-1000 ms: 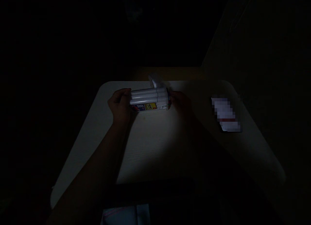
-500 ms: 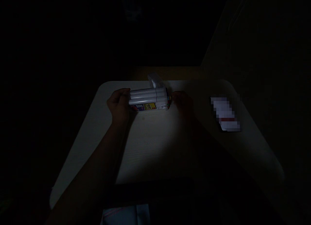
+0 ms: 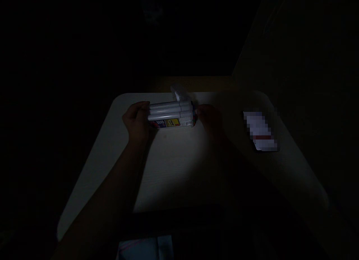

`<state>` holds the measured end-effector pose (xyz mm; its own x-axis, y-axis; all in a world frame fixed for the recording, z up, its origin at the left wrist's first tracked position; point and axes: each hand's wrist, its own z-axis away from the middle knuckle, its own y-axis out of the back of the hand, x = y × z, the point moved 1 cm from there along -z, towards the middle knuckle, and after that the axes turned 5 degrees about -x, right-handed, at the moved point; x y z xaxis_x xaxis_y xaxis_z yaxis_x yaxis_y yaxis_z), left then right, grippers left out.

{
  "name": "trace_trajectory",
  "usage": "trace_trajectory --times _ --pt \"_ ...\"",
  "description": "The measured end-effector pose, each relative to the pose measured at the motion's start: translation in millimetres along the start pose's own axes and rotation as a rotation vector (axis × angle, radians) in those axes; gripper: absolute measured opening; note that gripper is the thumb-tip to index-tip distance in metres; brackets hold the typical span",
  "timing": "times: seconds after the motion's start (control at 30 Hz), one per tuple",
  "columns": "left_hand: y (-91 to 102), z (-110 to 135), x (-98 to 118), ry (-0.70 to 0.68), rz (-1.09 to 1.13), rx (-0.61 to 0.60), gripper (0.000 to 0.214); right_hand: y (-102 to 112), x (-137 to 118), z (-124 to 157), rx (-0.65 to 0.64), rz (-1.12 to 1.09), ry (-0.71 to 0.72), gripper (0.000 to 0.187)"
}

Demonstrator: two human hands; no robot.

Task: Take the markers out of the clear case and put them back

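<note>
A clear plastic case of white markers lies on its side near the far edge of the white table. Its see-through lid stands open at the back, and a yellow and dark label faces me. My left hand is closed around the left end of the case. At the right end, where the coloured marker ends show, my right hand has its fingers pinched together against them. Deep shadow hides whatever those fingertips grip.
A phone with a lit, blurred screen lies on the right part of the white table. Light blue cloth shows at the bottom edge. Darkness covers most of the surroundings.
My right fingertips have moved slightly left, closer against the coloured marker ends. My left hand and the case have stayed nearly still. The light is a little dimmer.
</note>
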<state>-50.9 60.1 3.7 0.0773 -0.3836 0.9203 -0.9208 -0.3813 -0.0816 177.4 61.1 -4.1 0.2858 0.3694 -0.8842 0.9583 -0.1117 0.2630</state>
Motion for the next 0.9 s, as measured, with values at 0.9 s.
trace_trajectory --times 0.9 --pt "0.2 -0.8 -0.8 -0.023 -0.012 0.023 0.013 48.9 -1.4 0.3 0.055 0.277 0.068 0.023"
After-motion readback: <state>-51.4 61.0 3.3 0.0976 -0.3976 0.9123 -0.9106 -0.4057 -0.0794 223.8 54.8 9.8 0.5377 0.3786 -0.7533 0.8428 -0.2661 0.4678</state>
